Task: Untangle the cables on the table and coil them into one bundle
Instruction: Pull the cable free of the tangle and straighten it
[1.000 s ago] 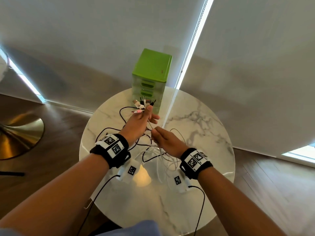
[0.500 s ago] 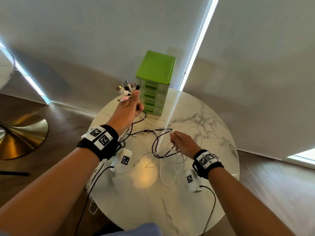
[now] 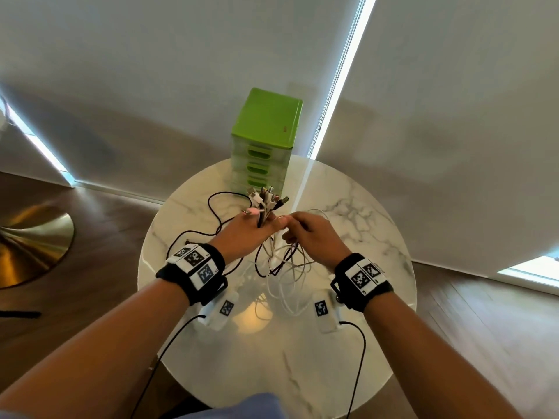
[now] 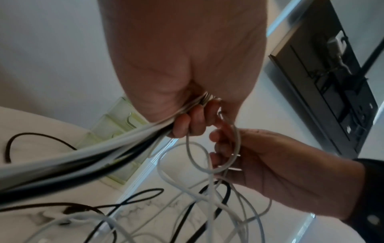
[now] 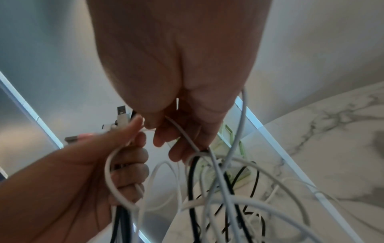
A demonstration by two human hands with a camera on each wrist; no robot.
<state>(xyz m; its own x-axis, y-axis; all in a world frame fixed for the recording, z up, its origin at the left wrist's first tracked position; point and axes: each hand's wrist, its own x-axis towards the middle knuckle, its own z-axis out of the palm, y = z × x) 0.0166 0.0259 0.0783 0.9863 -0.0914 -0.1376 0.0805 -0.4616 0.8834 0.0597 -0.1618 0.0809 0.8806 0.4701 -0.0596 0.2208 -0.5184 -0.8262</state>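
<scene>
Seen nearest: 2 forearms with black wristbands over a round marble table. Between them, loose loops of white and black cables, hanging down to the tabletop. Left hand curled tightly around the gathered cable ends, plugs sticking up above the fist. Right hand, just beside, pinching 1 white cable. Farther back, a green drawer box.
</scene>
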